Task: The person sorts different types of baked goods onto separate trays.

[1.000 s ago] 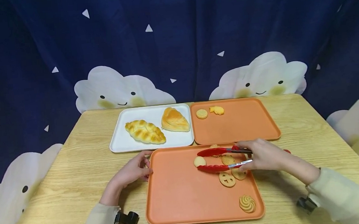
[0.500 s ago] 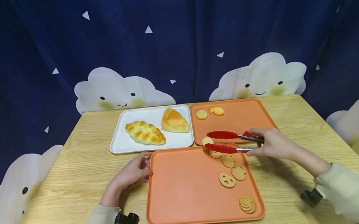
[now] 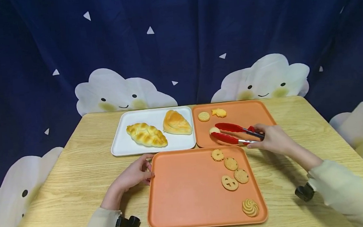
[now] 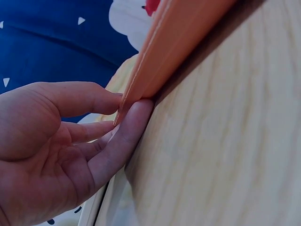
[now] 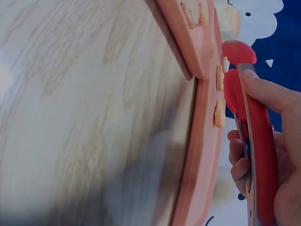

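hidden: pale biscuit (image 3: 214, 130) mostly covered by tong tips
right hand (image 3: 272, 139): squeezes red tongs (image 3: 235, 133), clamped on biscuit over far orange tray (image 3: 259, 115)
left hand (image 3: 134, 174): pinches near tray (image 3: 175, 193) corner

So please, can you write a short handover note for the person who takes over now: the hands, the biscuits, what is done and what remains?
Left hand: holds the left edge of the near orange tray.
Right hand: grips red tongs, which pinch a pale biscuit over the far orange tray.
Done: two biscuits lie at the far tray's back. Two breads sit on the white tray.
Left: the pinched biscuit is not yet released; five biscuits remain on the near tray.
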Tool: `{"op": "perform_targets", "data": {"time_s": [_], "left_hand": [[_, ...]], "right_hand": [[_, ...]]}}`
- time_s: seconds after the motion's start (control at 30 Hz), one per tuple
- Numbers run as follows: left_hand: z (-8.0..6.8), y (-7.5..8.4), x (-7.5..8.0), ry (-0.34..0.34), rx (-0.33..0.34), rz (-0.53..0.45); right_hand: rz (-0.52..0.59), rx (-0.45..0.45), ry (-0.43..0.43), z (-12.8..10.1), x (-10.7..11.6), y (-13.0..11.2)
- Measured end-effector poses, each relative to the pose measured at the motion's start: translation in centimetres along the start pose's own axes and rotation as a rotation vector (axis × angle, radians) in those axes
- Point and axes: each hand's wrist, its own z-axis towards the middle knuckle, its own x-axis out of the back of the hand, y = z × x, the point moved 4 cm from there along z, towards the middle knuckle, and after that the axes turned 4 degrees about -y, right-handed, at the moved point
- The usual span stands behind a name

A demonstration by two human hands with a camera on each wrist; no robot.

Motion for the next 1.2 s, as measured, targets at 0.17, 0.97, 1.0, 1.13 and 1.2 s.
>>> {"op": "perform_targets", "data": {"time_s": [0.17, 0.97, 1.0, 1.13, 1.2], "left_hand": [[0.0, -0.1, 0.0, -0.001, 0.005, -0.002], [0.0, -0.1, 0.1, 0.001, 0.003, 0.004], [0.0, -0.1, 0.1, 0.001, 0.004, 0.004], [0.0, -0.1, 0.1, -0.001, 0.006, 0.000], [0.0, -0.1, 0.1, -0.003, 0.007, -0.001]], "right_hand": [[0.020, -0.009, -0.022, 0.5, -0.8, -0.1], [0.010, 0.090, -0.046, -4.3, 0.2, -1.6], [0.000, 0.089, -0.057, -4.4, 0.1, -1.7], [0.000, 0.065, -0.111, -4.6, -0.3, -1.9], [-0.006, 0.062, -0.120, -4.6, -0.3, -2.1]]}}
